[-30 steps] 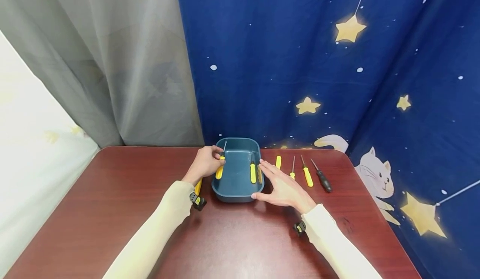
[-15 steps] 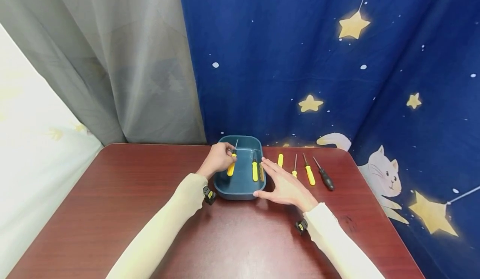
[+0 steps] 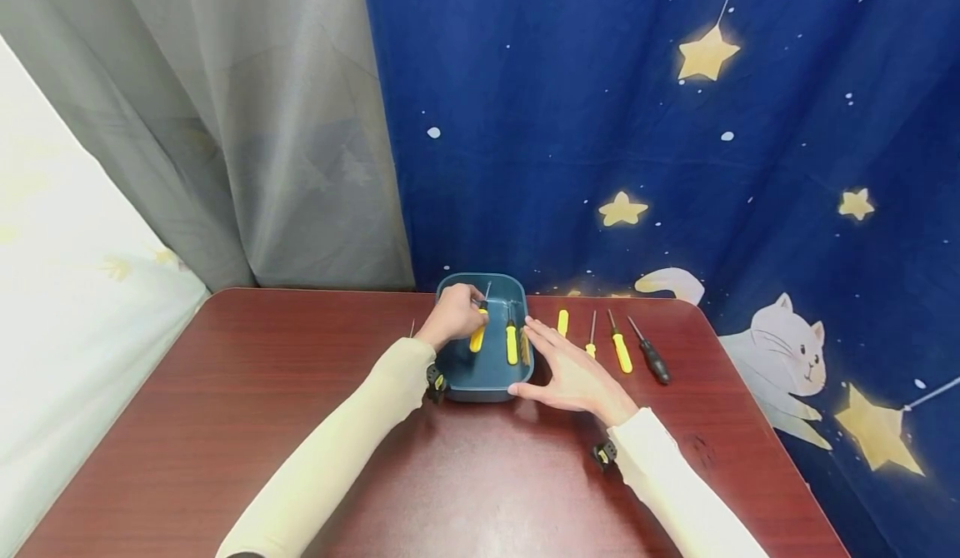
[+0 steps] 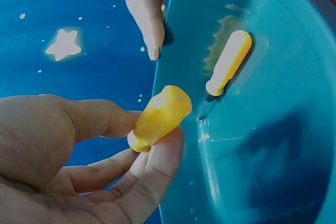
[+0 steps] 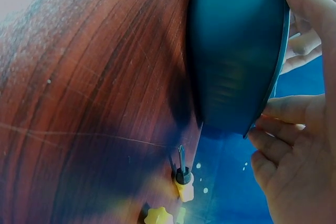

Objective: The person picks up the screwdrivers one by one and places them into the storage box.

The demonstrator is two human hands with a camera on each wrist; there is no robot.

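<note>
My left hand [image 3: 455,315] pinches a yellow-handled screwdriver [image 4: 164,113] between thumb and fingers, over the inside of a dark teal bin [image 3: 463,379]. The screwdriver's shaft points toward the bin's back wall in the head view. Inside the bin, near its right wall, lies another yellow-handled screwdriver [image 3: 512,344], its handle reflected on the wall beside it. My right hand [image 3: 573,375] touches the bin's right rim, fingers stretched along it and thumb at the front corner, as the right wrist view shows too.
Right of the bin, several screwdrivers lie on the red-brown table [image 3: 225,391]: yellow-handled ones [image 3: 621,352] and a black-handled one [image 3: 654,364]. A thin metal shaft [image 3: 412,329] shows left of the bin, partly behind my left arm. Curtains [image 3: 525,141] hang behind the table.
My left hand has moved right with the screwdriver, from the bin's left side toward its middle. My right hand stays at the right rim.
</note>
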